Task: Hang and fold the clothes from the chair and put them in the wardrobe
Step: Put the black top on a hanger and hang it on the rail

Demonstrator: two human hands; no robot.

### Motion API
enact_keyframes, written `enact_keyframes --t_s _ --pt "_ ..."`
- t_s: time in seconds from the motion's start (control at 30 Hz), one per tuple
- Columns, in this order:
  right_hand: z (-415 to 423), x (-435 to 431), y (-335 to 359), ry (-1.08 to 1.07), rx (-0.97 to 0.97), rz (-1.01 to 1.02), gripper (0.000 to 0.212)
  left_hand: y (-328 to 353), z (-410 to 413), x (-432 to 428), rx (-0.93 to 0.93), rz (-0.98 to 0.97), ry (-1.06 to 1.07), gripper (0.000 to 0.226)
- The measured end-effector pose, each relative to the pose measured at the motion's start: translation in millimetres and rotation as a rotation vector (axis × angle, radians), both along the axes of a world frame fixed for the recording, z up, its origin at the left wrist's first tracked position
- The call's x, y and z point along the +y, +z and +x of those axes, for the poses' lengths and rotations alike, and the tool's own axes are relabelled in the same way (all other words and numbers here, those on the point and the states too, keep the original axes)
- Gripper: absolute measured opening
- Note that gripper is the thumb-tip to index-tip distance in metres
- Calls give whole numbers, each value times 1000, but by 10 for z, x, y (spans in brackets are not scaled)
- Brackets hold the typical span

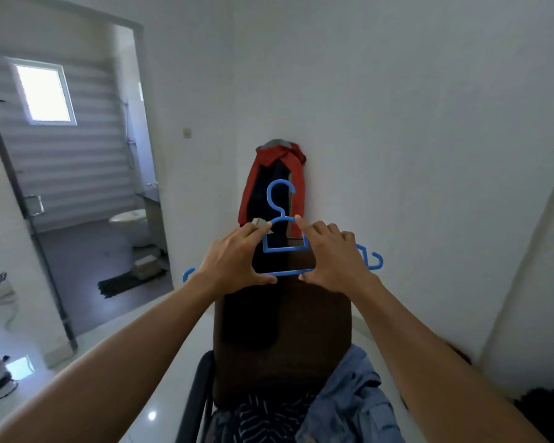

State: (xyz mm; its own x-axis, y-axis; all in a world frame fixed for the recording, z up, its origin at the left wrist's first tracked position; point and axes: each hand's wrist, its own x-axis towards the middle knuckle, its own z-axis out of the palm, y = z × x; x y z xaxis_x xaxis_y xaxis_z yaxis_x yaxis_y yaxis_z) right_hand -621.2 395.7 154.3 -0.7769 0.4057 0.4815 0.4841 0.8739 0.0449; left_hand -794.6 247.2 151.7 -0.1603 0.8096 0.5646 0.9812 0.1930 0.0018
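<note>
Upper left of frame: an open doorway into a bathroom, with a bright window over striped wall tiles. Below it, a white toilet and a dark floor mat at the threshold. A glass door stands open along the left edge of the doorway. A small wall switch sits on the white wall just right of the doorway.

Centre frame: 2 bare forearms reach up from the lower corners. The left hand grips the blue plastic hanger on its left shoulder, thumb under the bottom bar and fingers curled over the top. Something small and beige is pinched at its fingertips, maybe a tag; too blurred to tell. The hanger is upright, hook at the top, and its 2 arm ends stick out past both hands. The right hand clamps the right shoulder the same way, thumb under the bar and index finger up near the neck.

Behind the hanger, a red garment with a dark panel hangs against the wall at centre, grey fabric at its top. Below the hands is the brown chair backrest, with a dark garment draped over its left part.

Bottom centre: a dark striped garment lies on the chair. Touching it on the right is a crumpled blue denim shirt.

Lower right corner: a dark clothing pile on the floor by the white wall.
</note>
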Motion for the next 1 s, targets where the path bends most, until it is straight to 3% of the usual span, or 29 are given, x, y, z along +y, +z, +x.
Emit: enact_keyframes --t_s 0.47,0.7,1.0 --pt "-566 1267 -783 -80 -18 -194 114 -725 -566 1319 -97 -96 87 101" --pt "-758 2097 -1163 -145 -59 -267 115 -1230 -862 1896 -137 -62 268 91" --pt "-726 2752 -1370 -341 3 -346 116 -1654 -1218 2435 -824 52 435 58"
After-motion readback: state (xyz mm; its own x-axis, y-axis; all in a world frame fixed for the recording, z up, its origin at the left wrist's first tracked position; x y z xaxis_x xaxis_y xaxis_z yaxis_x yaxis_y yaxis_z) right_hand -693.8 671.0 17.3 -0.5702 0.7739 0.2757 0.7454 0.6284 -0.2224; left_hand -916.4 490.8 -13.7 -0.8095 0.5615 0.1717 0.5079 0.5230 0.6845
